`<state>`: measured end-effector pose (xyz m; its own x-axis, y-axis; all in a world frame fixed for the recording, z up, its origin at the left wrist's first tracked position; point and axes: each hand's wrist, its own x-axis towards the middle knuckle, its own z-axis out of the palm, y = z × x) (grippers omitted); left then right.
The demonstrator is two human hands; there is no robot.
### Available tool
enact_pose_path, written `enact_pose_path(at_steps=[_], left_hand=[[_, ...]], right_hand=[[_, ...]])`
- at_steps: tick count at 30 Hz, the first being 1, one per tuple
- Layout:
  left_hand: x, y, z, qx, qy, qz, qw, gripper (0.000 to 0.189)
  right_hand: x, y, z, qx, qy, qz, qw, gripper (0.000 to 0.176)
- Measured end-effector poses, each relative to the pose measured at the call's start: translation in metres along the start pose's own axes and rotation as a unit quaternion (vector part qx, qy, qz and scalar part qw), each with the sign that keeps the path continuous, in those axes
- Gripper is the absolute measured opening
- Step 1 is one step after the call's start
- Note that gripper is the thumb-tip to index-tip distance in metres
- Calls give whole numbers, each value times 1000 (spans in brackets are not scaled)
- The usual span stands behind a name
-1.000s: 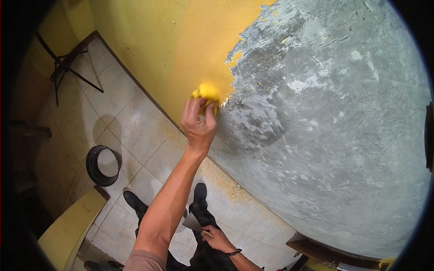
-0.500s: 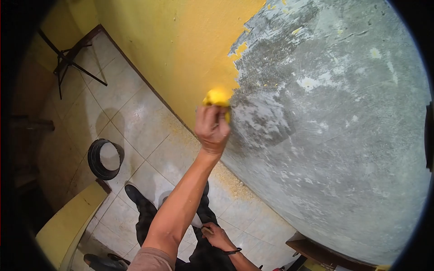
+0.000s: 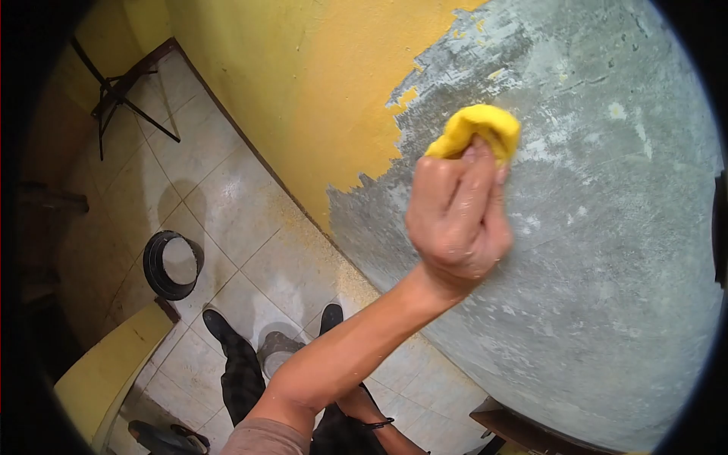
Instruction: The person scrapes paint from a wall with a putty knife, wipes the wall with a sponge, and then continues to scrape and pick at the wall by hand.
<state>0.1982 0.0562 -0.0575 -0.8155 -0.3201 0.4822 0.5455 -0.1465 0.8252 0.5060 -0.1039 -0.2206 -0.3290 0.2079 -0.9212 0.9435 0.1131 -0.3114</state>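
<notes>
My left hand [image 3: 459, 208] is closed round a yellow sponge [image 3: 485, 121], bent in the fingers, in front of the bare grey part of the wall [image 3: 591, 250]. To the left of the sponge, yellow paint [image 3: 341, 98] ends in a ragged edge against the grey. Low down near my legs is my right hand [image 3: 362, 406], mostly covered by my left forearm, with a dark band at its wrist. The putty knife that it held half a second ago is hidden behind that forearm.
A grey bucket [image 3: 274, 341] stands between my feet. Further left on the tiled floor [image 3: 243, 220] is a black bucket [image 3: 155, 277] with something pale inside. Crumbs [image 3: 350, 282] line the wall's foot. A black stand [image 3: 114, 98] is at the upper left, and a dark wooden edge [image 3: 523, 421] at the lower right.
My left hand has moved right with the sponge, from the paint edge to the grey area, and appears larger. The right hand has gone mostly behind my left forearm.
</notes>
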Motion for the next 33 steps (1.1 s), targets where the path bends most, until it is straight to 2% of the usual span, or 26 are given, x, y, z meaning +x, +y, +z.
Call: enact_pose_path(at_steps=[2,3,5,7,8,10,11,12,13,14,16,17,18,19,21,22,23,26,27,28,31,32,33], left_hand=[[3,-2,-2,-22,13,10,1000,6],[-2,-15,-11,-7,-15,15,1000,7],[-21,-46,-27,50,-44,6,998,7],[-52,-84,-45,119,-48,-46,991,3],[-69,-103,-53,145,-51,-86,984,6],[-105,-142,-68,194,-36,-170,966,17],[-121,-163,-76,197,-32,-174,964,17],[-134,-184,-82,236,-38,-231,943,19],[-138,-190,-84,271,-43,-288,917,22],[-144,-192,-84,270,-41,-292,917,22],[-133,-186,-79,262,-5,-350,899,25],[-130,-180,-74,260,-4,-347,901,25],[-125,-160,-70,208,-11,-340,917,25],[-116,-140,-63,155,-19,-331,931,25],[-85,-92,-43,96,4,-213,972,22],[-69,-72,-36,58,-1,-176,983,19],[-53,-53,-27,18,-6,-139,990,17],[-5,-11,6,-85,40,-56,994,15],[12,-2,13,-94,45,-41,994,15],[30,2,21,-93,56,27,994,14],[41,3,29,-83,63,106,989,14],[34,0,25,-66,50,95,992,14],[28,-3,21,-49,37,84,995,15]], right_hand=[[10,9,3,-30,5,-16,999,28],[17,23,10,-26,44,-77,996,28],[18,25,15,-23,81,-138,987,28],[9,2,12,-55,72,-45,995,29],[7,-6,11,-58,71,-44,995,29],[2,-16,10,5,0,32,999,30],[1,-18,11,1,-3,36,999,30],[0,-20,13,5,-13,50,999,31],[1,-19,14,10,-22,65,998,31],[5,-13,16,24,-47,105,993,31],[7,-1,21,8,-48,82,995,31],[11,4,21,-3,-52,58,997,32],[4,-14,14,-5,-57,79,995,31],[11,5,20,-2,-59,80,995,31],[32,62,39,-134,17,-140,981,31],[36,71,41,-134,15,-136,982,31],[38,78,41,-115,39,-175,977,30],[26,61,21,-111,75,-235,963,28],[24,57,16,-116,79,-248,959,27],[21,52,10,-122,84,-261,954,27],[25,63,9,-37,69,-221,972,26],[25,53,4,-114,30,-203,972,26],[33,78,10,-189,-10,-183,965,27]])
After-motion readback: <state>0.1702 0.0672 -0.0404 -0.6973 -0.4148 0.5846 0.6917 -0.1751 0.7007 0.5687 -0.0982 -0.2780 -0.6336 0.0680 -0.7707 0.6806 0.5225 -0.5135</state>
